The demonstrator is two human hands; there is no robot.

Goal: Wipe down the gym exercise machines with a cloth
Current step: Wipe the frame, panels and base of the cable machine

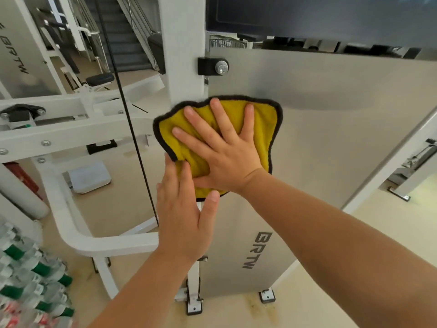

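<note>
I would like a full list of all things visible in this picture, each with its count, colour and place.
cloth: one, yellow with a dark edge, flat against the panel and post
panel: one, grey with BRTW lettering, right of the post
post: one, white, upright, centre
bracket: one, black with a silver bolt, between post and panel, above the cloth
cable: one, black, left of the post
machine frame: one, white, left side
bottles: many, clear with green labels, bottom left
stairs: one flight, grey, background top left
right hand: one, pressed flat on the cloth, fingers spread
left hand: one, fingers straight, at the cloth's lower edge
</note>
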